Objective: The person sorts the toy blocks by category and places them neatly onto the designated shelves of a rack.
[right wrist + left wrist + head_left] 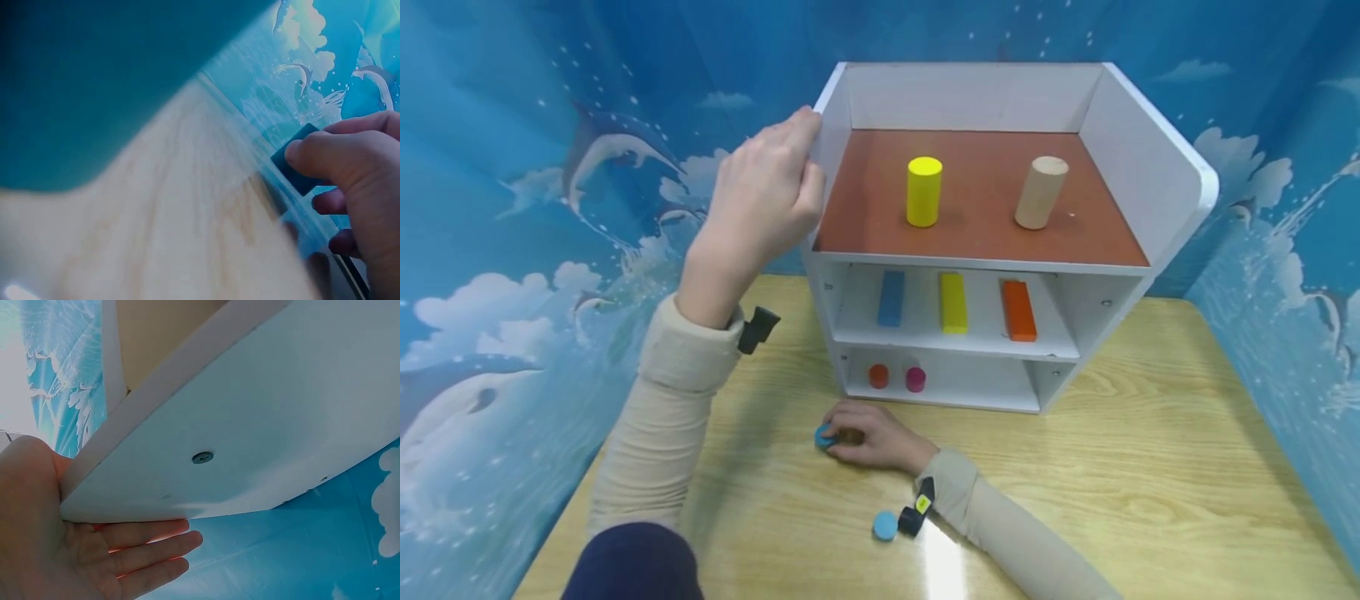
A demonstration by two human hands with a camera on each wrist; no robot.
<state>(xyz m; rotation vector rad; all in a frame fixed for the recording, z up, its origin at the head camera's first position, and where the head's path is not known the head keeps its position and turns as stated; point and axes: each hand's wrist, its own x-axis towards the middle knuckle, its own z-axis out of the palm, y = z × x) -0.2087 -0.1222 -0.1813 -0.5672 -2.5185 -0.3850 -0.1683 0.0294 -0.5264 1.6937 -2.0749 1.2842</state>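
Note:
My right hand (872,435) is low over the wooden tabletop, before the shelf. Its thumb and index finger pinch a small blue round block (824,437), which looks dark teal in the right wrist view (304,159). A second blue round block (885,526) lies nearer the front edge. My left hand (769,185) grips the upper left side panel of the white shelf unit (1157,142). In the left wrist view the panel's edge sits against the palm, three fingers (150,556) stretch past it, and the thumb is mostly hidden behind the panel.
On the brown top stand a yellow cylinder (923,193) and a plain wooden cylinder (1040,193). The middle shelf bears blue (891,298), yellow (954,303) and red (1019,311) bars. Orange (878,376) and pink (915,379) round blocks occupy the bottom shelf. A sea-patterned curtain surrounds the table.

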